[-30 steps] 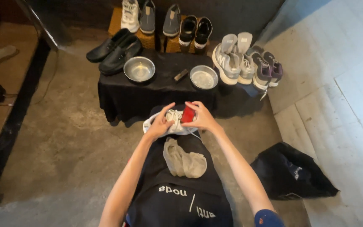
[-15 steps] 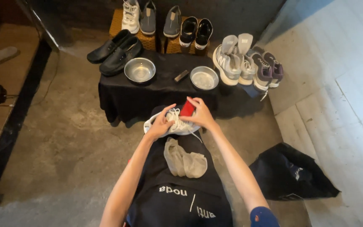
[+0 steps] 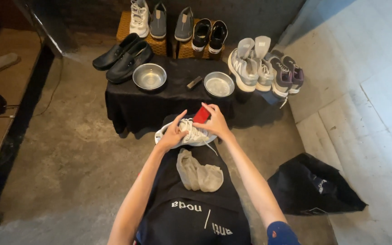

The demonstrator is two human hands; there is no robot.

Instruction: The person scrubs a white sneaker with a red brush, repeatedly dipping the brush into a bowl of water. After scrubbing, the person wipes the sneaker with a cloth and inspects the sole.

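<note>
Head view: white lace-up sneaker [image 3: 188,134] lies across the person's lap, long axis roughly left-right in frame; which end is the toe is hard to tell, since both hands cover much of it. Left hand [image 3: 172,132] curls over the sneaker's left part, fingers bent, thumb raised, gripping the upper. Right hand [image 3: 216,123] closes around a small red object [image 3: 201,115], pinched between thumb and fingers and pressed against the sneaker near the laces; what the red object is, cannot make out. One loose lace hangs off the near side. Crumpled grey cloth [image 3: 199,173] rests on the dark apron [image 3: 191,199], just below the sneaker. Beyond: black-draped tabletop [image 3: 178,93] with two steel bowls [image 3: 149,76], black loafers [image 3: 122,55], grey sneakers [image 3: 246,63]. Black bag [image 3: 314,190] on the floor at right. Elbows cut off at the bottom edge.
</note>
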